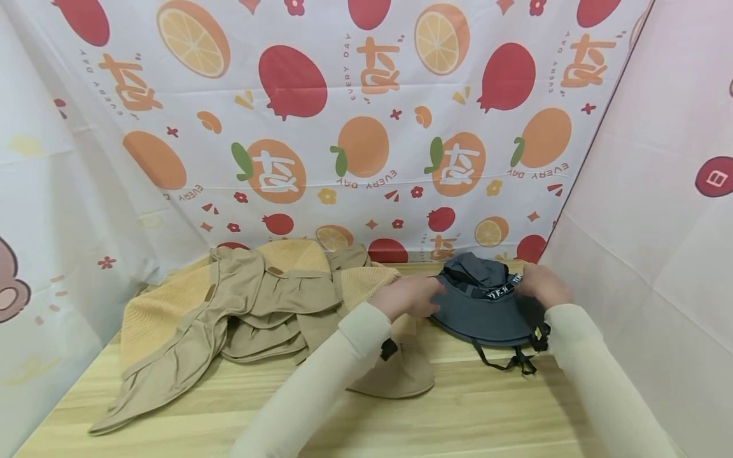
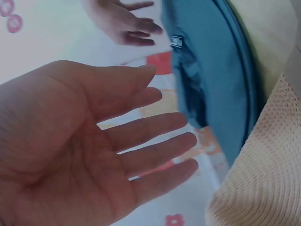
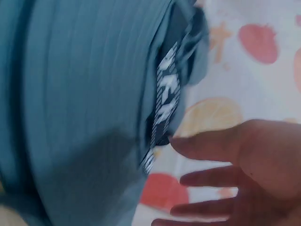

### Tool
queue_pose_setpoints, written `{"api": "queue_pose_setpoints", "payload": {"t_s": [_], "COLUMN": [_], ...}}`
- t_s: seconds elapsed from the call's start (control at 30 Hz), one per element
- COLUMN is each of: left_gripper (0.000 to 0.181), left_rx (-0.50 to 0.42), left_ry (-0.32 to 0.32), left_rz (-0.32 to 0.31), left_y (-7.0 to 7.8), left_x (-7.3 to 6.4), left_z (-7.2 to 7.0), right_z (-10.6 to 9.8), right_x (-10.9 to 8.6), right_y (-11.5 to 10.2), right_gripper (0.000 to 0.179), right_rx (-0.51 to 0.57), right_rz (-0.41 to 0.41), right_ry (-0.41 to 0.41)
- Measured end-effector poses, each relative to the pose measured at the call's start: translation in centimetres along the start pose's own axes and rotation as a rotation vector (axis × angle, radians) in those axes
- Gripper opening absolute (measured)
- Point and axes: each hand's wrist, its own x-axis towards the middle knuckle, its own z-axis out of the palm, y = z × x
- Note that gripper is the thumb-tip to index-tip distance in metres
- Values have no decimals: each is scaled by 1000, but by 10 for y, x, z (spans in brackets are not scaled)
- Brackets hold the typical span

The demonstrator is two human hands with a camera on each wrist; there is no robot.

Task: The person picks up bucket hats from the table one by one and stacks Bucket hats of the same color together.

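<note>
A dark grey bucket hat [image 1: 483,318] sits on the wooden table, crown up and slumped, with a black band of white lettering [image 3: 167,89] and a chin strap [image 1: 504,364] hanging over the front of its brim. My left hand [image 1: 415,296] is at the hat's left side, blurred in the head view; the left wrist view shows its palm bare and fingers extended, apart from the hat. On the opposite side is my right hand [image 1: 544,284], its fingers spread and the thumb [image 3: 202,146] right by the lettered band. Neither hand grips anything.
Several khaki hats with woven straw panels [image 1: 172,312] lie overlapping on the left of the table [image 1: 458,420]. One khaki brim [image 1: 395,375] reaches beneath my left forearm. A fruit-print curtain [image 1: 366,210] stands behind, and a white side curtain [image 1: 647,267] is close on the right.
</note>
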Motion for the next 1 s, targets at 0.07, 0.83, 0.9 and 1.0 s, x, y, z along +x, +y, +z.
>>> {"api": "queue_pose_setpoints", "payload": {"t_s": [0.07, 0.83, 0.9, 1.0], "left_gripper": [45, 41, 41, 39], "left_rx": [5, -87, -92, -115], "left_ry": [12, 277, 294, 309], "left_rz": [23, 106, 110, 112], "left_y": [1, -44, -49, -55], "left_x": [-14, -168, -179, -193], "left_z": [-2, 13, 14, 14], "right_z": [0, 2, 5, 9], "right_x": [-10, -87, -90, -92], "right_y": [-9, -131, -135, -139], "right_gripper": [26, 46, 45, 45], "right_rx": [36, 229, 229, 232], "right_rz": [3, -328, -342, -361], "right_ry": [72, -65, -76, -93]}}
